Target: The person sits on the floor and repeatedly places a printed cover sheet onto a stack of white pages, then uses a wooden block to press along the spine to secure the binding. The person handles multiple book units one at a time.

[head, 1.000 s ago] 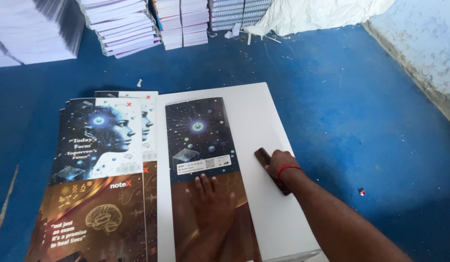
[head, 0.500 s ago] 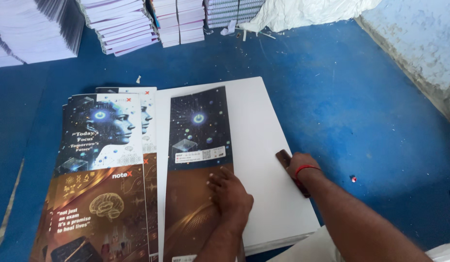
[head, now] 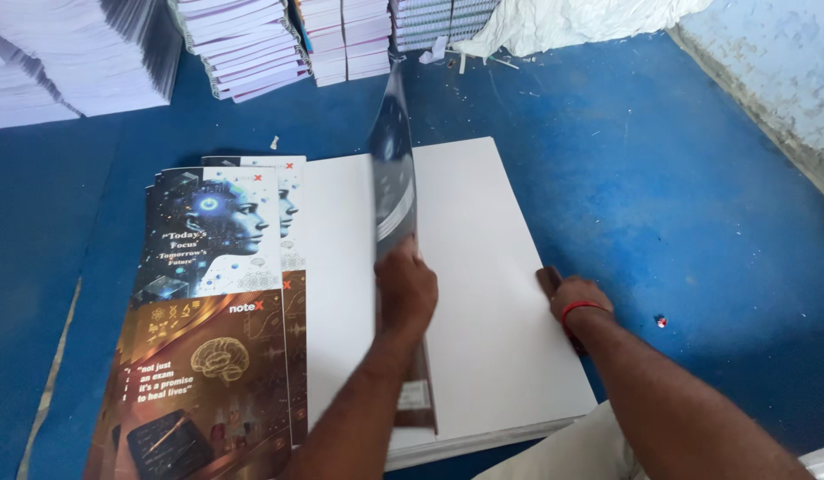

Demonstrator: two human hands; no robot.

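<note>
My left hand [head: 406, 289] reaches forward over the middle of the stack of white sheets [head: 492, 267] lying on the blue floor [head: 661, 187], its fingers closed on the edge of a long glossy dark printed cover strip [head: 395, 191], which stands nearly upright on its long edge, its far end tilted up towards the back of the stack. My forearm lies across the near part of the strip and hides its lower end. My right hand [head: 579, 298], a red thread around the wrist, rests at the right edge of the white stack, curled over a small dark brown block [head: 549, 280]; I cannot tell how tightly it grips, as the knuckles cover most of it. Just beside the stack's left edge lies a fanned pile of printed covers with a pale face and a golden brain [head: 208, 320], overlapping the white sheets slightly. Along the far edge of the floor stand piles of bound white notebooks [head: 243, 44], and a crumpled white cloth [head: 572, 18] lies at the far right corner near the pale wall [head: 768, 62].
</note>
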